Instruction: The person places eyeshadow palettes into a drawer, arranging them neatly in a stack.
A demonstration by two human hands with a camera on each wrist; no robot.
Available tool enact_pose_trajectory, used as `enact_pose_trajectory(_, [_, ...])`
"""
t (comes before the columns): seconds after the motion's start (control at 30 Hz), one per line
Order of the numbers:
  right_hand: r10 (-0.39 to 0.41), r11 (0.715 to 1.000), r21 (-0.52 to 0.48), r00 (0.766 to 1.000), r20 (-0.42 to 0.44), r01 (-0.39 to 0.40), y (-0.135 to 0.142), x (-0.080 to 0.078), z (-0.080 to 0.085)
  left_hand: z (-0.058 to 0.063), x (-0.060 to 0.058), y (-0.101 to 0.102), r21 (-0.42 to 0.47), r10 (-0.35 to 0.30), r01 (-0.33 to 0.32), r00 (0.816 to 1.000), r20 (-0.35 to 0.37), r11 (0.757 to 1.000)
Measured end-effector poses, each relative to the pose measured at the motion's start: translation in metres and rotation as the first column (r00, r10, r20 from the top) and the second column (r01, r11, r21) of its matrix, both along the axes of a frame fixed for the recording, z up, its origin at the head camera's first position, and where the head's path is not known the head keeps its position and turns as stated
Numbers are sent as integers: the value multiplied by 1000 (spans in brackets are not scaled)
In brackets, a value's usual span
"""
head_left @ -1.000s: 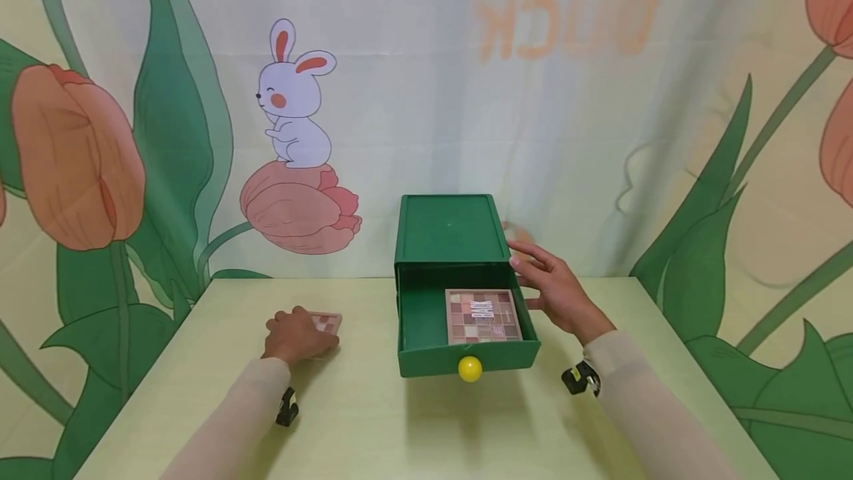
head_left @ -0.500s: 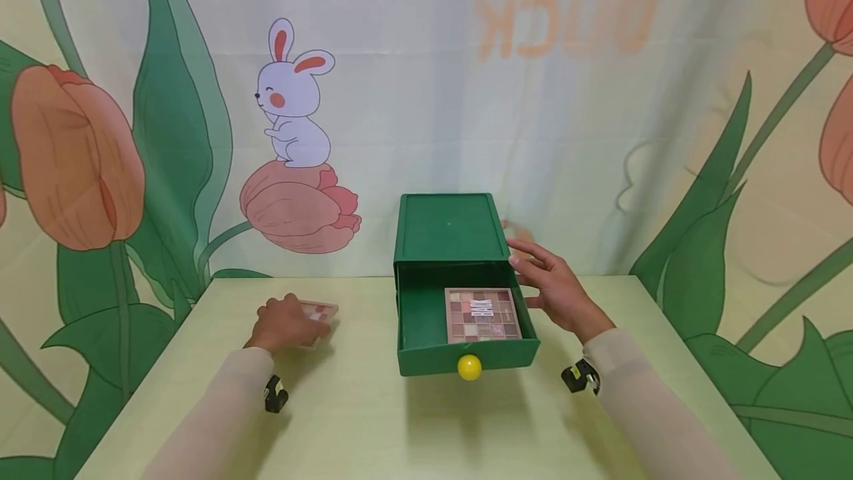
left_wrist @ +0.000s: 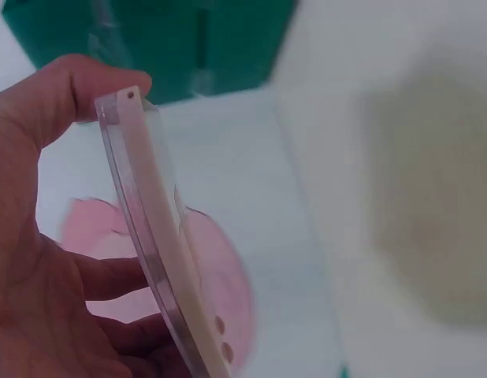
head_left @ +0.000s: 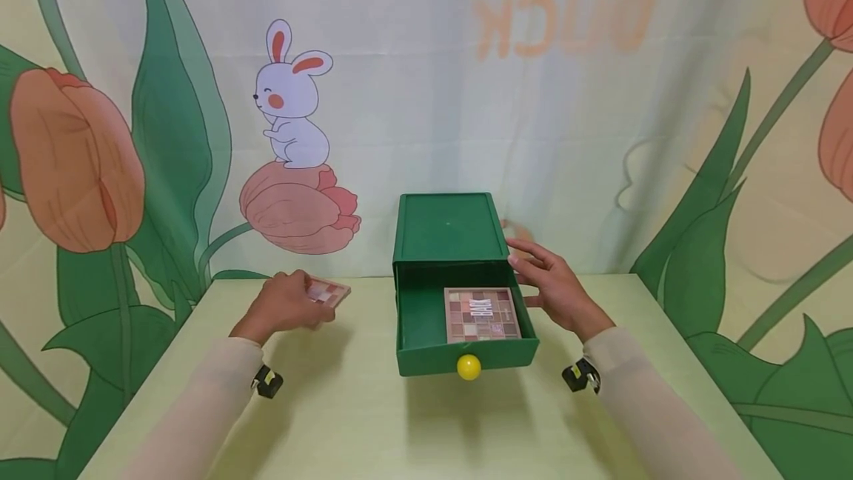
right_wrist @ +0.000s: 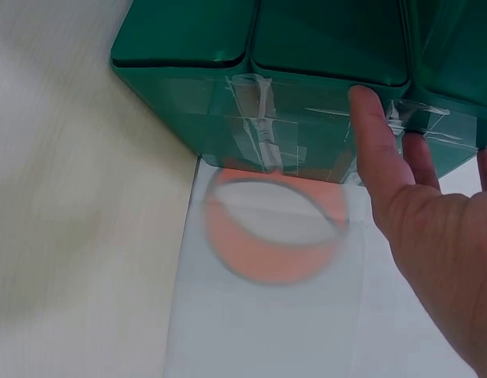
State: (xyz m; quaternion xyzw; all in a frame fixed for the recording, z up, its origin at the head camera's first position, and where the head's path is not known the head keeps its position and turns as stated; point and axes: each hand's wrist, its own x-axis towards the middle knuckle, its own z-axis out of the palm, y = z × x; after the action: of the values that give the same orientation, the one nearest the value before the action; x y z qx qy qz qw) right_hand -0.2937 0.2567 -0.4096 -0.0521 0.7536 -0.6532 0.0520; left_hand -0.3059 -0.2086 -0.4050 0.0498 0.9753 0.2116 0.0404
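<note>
My left hand (head_left: 283, 306) grips an eyeshadow palette (head_left: 326, 292) above the left of the table, its shadow falling below. In the left wrist view the palette (left_wrist: 161, 228) shows edge-on, with a clear lid, thumb at one end and fingers behind. A green drawer box (head_left: 449, 228) stands mid-table, its top drawer (head_left: 421, 310) pulled out by a yellow knob (head_left: 469, 367). Inside lies another eyeshadow palette (head_left: 483, 315) with white lettering, toward the right. My right hand (head_left: 556, 291) rests extended fingers against the box's right side; the right wrist view shows fingertips (right_wrist: 366, 98) by the taped seam.
The pale table (head_left: 353, 421) runs back to a printed curtain (head_left: 413, 95) with tulips and a rabbit. Clear tape (right_wrist: 263, 134) joins the stacked sections on the box's side. A black wrist camera sits on each cuff.
My left hand has lifted the palette from the table, drawing left and then raising and tilting it. The right hand and the drawer box stay put.
</note>
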Motion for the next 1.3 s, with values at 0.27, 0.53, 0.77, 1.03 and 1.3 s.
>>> enact_pose_trajectory(0.27, [5, 1000, 2, 1000, -4, -5, 0, 1, 1, 37, 11, 17, 46, -87, 89, 995, -52, 995])
enact_pose_trajectory(0.53, [1, 1000, -11, 1000, 17, -1, 0, 1, 0, 62, 19, 33, 85, -154, 161, 985, -83, 983])
enact_pose_trajectory(0.77, [3, 1000, -13, 1000, 11, -2, -1, 2, 2, 82, 35, 59, 101, -239, 253, 962, -134, 962])
enact_pose_trajectory(1.03, [-7, 1000, -18, 1000, 13, 7, 1, 1, 1, 100, 47, 93, 40, -324, 334, 933, -160, 942])
enact_pose_trajectory(1.3, [3, 1000, -24, 1000, 11, -3, 0, -1, 1, 104, 53, 117, -28, -408, 410, 895, -183, 912])
